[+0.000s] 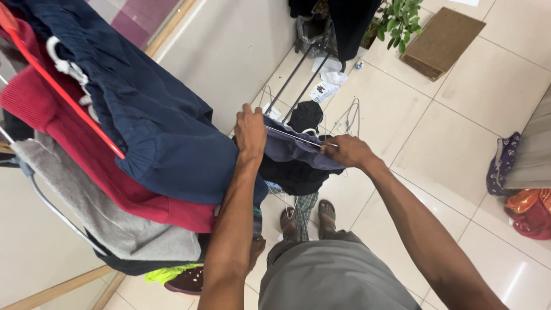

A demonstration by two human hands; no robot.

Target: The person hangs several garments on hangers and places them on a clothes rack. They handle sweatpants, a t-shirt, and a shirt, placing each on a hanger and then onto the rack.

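Both arms reach forward, left hand [250, 133] and right hand [346, 151] each with a closed grip on the grey-blue cloth [295, 150].

My left hand [250, 132] and right hand [346, 151] gripped opposite ends of wire hanger [298, 138], garment [298, 150] draped over it, between hands. Piled clothes [143, 126] lay left of my left arm. Drying rack [304, 74] stood beyond hands. Potted plant [399, 20] behind rack, cardboard [442, 41] right of plant. Bags [519, 189] on floor far right. My sandalled feet [310, 221] below hanger.
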